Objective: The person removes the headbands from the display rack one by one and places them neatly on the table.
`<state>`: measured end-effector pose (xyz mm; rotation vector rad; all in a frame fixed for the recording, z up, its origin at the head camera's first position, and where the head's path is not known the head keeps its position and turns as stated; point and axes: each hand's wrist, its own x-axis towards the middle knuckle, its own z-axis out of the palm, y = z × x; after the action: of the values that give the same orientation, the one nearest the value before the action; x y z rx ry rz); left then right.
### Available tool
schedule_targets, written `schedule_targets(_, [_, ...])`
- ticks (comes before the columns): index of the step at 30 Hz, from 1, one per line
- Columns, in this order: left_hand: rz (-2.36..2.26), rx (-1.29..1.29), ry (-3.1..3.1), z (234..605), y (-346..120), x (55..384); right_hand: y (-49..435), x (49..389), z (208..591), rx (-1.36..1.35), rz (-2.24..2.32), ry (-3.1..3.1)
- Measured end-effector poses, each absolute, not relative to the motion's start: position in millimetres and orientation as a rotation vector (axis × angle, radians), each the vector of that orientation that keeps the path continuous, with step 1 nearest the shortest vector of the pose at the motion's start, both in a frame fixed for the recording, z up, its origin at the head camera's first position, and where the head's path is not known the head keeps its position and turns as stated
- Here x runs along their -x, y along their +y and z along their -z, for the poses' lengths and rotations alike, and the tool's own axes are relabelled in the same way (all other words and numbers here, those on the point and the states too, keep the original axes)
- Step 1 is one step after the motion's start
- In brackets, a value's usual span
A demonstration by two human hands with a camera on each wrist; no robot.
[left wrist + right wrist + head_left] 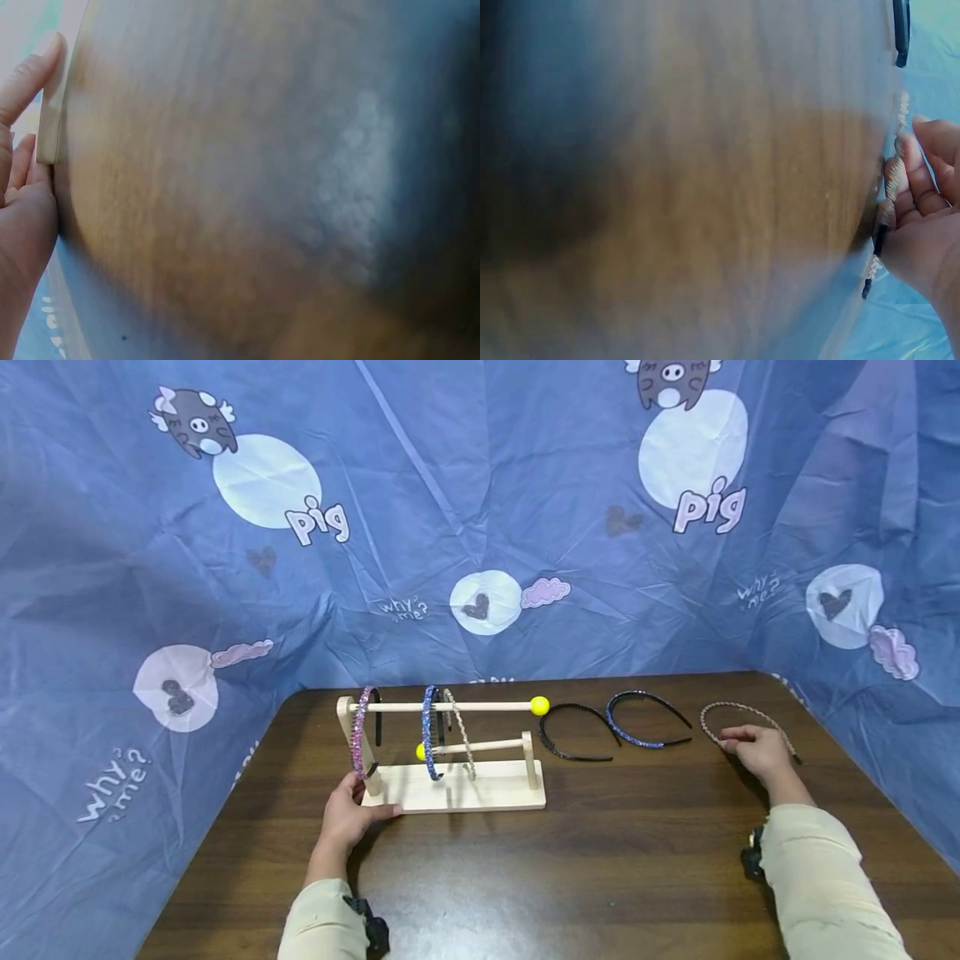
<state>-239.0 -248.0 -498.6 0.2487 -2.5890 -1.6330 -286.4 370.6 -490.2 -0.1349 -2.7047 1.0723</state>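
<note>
My left hand (347, 817) grips the left end of a pale wooden headband stand (487, 793), its thumb along the front of the base. The left wrist view shows that thumb by the base's edge (51, 124). On the stand's upper bar hang a pink-purple glittery headband (359, 735) and a blue glittery one (428, 731); a beige braided headband (462, 735) hangs to their right. Over at the table's right side, my right hand (763, 758) pinches another beige braided headband (742, 704) near one end. In the right wrist view, this headband (892, 180) passes by the fingers.
Between the stand and my right hand lie a black headband (553, 748) and a blue glittery headband (626, 737). Yellow balls (540, 706) cap the stand's bars. Behind the brown wooden table (600, 860) hangs a blue printed cloth (420, 485).
</note>
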Motion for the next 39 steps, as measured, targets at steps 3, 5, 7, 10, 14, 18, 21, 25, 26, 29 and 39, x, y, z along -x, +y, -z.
schedule_targets(3, [1.64,-0.244,-2.581,498,-247,238,372,283,487,0.118,-1.093,-2.671])
schedule_targets(5, [1.648,-0.238,-2.57,498,-246,238,372,281,484,0.12,-1.145,-2.652])
schedule_targets(7, [1.659,-0.234,-2.555,498,-246,238,370,279,482,0.128,-1.191,-2.634])
schedule_targets(10, [1.662,-0.237,-2.55,498,-246,238,365,275,476,0.155,-1.256,-2.618])
schedule_targets(14, [1.659,-0.245,-2.564,499,-247,239,354,268,468,0.172,-1.302,-2.596])
schedule_targets(18, [1.648,-0.244,-2.57,499,-248,238,340,261,462,0.11,-1.477,-2.515])
schedule_targets(21, [1.649,-0.23,-2.563,497,-247,237,328,257,459,0.036,-1.622,-2.433])
schedule_targets(25, [1.652,-0.221,-2.566,495,-246,236,312,251,455,-0.03,-1.702,-2.381])
schedule_targets(26, [1.654,-0.221,-2.568,495,-246,235,308,250,454,-0.043,-1.713,-2.377])
schedule_targets(29, [1.654,-0.229,-2.574,495,-246,235,294,247,448,-0.094,-1.787,-2.347])
schedule_targets(39, [1.672,-0.235,-2.566,495,-246,236,248,237,429,-0.383,-2.046,-2.134])
